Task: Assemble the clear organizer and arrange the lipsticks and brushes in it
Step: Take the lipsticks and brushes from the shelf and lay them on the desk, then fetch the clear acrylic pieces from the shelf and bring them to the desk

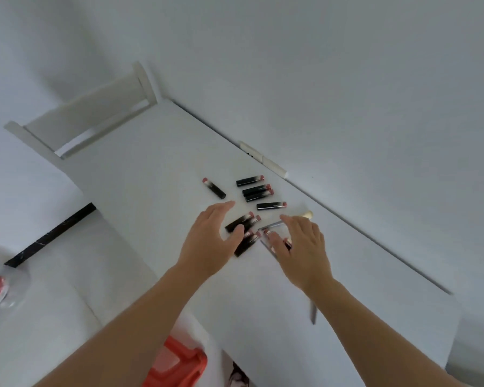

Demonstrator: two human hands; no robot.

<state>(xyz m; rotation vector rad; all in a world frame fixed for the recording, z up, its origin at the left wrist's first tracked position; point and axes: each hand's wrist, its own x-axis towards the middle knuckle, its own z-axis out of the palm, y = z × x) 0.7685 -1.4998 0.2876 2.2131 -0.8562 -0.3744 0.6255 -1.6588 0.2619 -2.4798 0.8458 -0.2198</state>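
- The left hand [213,241] is over the white table [151,163] with fingers spread and loose, holding nothing; its thumb lies on a pair of black lipsticks [242,222] that sit at 2 o'clock from the palm
- One more lipstick [245,245] lies just at 3 o'clock of this hand, partly under the thumb
- The right hand [302,247] is also spread, the fingers resting on a clear organizer piece [271,226]; I cannot tell if they grip it or only touch it
- Some lipsticks seem to lie under the right fingers, but they are mostly hidden
- Four lipsticks [256,189] lie in a loose group at 12 o'clock of the hands, and a single lipstick [214,188] lies apart at 11 o'clock
- A pale brush tip [308,214] shows at 1 o'clock of the right hand, the rest is covered
- A thin grey handle [313,312] shows beside the right forearm, blurred
- A white tube-like thing [263,159] lies at the far table edge, hard to make out
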